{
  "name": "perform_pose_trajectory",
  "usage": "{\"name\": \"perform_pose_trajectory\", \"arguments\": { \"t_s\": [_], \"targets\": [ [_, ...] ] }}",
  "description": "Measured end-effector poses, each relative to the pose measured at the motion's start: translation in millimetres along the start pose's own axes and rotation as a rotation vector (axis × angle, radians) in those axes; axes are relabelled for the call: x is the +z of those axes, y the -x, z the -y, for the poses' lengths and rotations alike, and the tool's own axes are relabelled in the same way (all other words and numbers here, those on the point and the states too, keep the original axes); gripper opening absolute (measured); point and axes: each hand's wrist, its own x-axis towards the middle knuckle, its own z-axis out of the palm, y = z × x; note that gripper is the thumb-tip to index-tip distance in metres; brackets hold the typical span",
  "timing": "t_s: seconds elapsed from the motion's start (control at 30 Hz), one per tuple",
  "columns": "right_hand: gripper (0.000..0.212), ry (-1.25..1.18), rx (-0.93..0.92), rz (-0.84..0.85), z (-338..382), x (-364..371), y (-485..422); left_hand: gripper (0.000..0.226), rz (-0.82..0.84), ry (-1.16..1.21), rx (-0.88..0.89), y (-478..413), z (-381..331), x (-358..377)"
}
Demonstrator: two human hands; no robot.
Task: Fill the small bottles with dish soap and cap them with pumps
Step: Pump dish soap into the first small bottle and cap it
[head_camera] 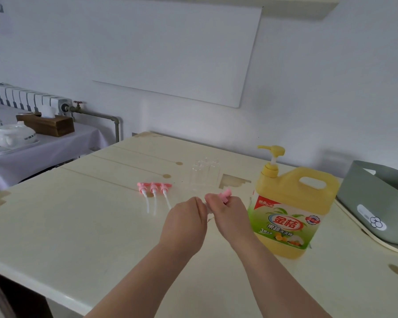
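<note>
Dish soap jug stands at the table's right, clear small bottles behind still empty and three pink pumps lying left, as the right hand pinches a fourth pump and the left hand closes beside it.

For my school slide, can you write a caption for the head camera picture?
Two hands, left and right, fit a pink pump beside the yellow soap jug.
</note>
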Motion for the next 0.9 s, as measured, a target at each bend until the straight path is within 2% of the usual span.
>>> {"name": "perform_pose_trajectory", "arguments": {
  "t_s": [0.03, 0.1, 0.2, 0.27, 0.3, 0.4, 0.7, 0.8, 0.9],
  "targets": [
    [0.04, -0.002, -0.012, -0.019, -1, 1, 0, 0.018, 0.017, 0.041, -0.015, -1, 0, -1],
    [0.054, -0.022, -0.062, -0.017, -2, -2, 0, 0.031, 0.126, 0.342, -0.138, -6, 0, -5],
    [0.059, -0.205, -0.147, 0.166, 2, -12, 2, 0.036, 0.39, 0.854, -0.333, -8, -4, -16],
    [0.072, -0.25, -0.189, 0.242, 6, -17, 2, 0.039, 0.515, 0.967, -0.349, -6, -6, -19],
    [0.069, -0.234, -0.205, 0.231, 9, -18, 3, 0.04, 0.533, 0.977, -0.348, -5, -7, -20],
    [0.055, -0.164, -0.218, 0.173, 14, -20, 3, 0.043, 0.439, 0.936, -0.362, -4, -11, -19],
    [0.054, -0.003, -0.164, 0.093, 11, -17, 0, 0.04, 0.118, 0.871, -0.252, 3, -16, -10],
    [0.063, 0.16, -0.197, 0.058, 8, -13, 2, 0.04, 0.075, 0.877, -0.289, 3, -14, -5],
    [0.057, 0.291, -0.295, -0.031, 8, -10, 4, 0.039, 0.017, 0.885, -0.365, -4, -11, -6]
  ]
}}
